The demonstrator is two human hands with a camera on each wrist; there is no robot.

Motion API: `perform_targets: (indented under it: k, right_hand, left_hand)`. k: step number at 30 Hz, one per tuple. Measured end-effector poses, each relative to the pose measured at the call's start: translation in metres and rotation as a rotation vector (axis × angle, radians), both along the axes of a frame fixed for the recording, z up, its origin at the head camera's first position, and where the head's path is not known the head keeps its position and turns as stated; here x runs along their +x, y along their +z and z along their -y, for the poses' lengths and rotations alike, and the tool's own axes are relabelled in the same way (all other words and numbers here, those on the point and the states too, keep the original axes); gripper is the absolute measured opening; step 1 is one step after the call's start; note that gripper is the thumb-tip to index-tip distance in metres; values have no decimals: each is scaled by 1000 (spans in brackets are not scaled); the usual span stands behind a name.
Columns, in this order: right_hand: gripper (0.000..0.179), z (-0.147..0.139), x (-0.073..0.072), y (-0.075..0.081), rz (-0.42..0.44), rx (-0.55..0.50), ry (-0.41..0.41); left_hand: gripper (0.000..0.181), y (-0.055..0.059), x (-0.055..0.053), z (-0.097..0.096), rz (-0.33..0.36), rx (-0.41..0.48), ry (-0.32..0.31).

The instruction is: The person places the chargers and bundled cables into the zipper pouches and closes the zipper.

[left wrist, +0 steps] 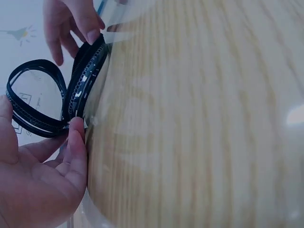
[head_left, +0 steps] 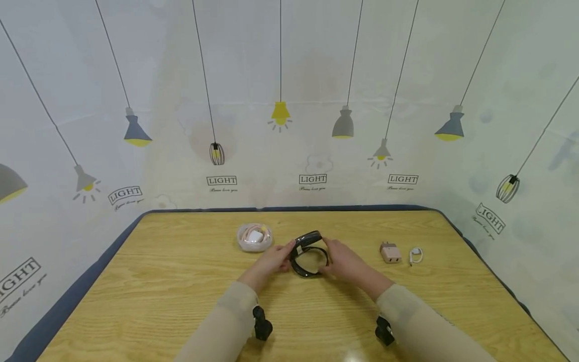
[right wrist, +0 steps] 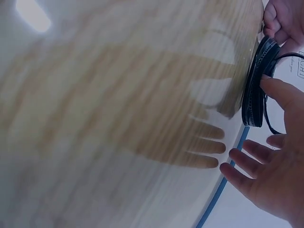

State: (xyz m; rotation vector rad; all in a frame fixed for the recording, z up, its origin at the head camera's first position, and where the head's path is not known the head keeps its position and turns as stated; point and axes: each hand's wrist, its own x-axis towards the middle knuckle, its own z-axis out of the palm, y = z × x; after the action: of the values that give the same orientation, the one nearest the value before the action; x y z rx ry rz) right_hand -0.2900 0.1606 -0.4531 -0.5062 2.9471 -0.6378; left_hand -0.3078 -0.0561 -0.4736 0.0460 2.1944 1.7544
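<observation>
A black zip case [head_left: 305, 271] stands opened into two rounded halves on the table, its middle see-through; zipper-like teeth run along its rim [left wrist: 88, 78]. My left hand [head_left: 273, 261] pinches the case's left end between thumb and fingers, as the left wrist view shows from close by. On the other side, my right hand [head_left: 346, 264] touches the case's right rim. In the right wrist view the right hand's [right wrist: 273, 156] thumb lies against the case [right wrist: 256, 90], while its other fingers stretch out, spread apart.
A clear round container [head_left: 255, 245] with a coiled pale pink cable and a white piece sits left of the hands. To the right lie a pink plug charger [head_left: 391, 253] and a short white cable [head_left: 416, 255]. The wooden table [head_left: 181, 281] has a glossy surface.
</observation>
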Motion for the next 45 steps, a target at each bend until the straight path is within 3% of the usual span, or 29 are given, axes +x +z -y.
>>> perform_targets:
  k: [12, 17, 34, 40, 45]
  right_hand:
    - [60, 0, 1, -2, -20, 16, 48]
    - [59, 1, 2, -2, -17, 9, 56]
    - [59, 0, -1, 1, -25, 27, 28]
    - [62, -12, 3, 3, 1, 20, -9]
    - [61, -28, 7, 8, -1, 12, 8]
  left_hand:
    - [77, 5, 5, 0, 181, 264, 9]
    - [77, 6, 6, -1, 225, 309, 26]
    - [73, -1, 8, -3, 186, 355, 48]
    - [75, -6, 11, -2, 170, 353, 33]
    - [75, -9, 14, -1, 149, 369, 24]
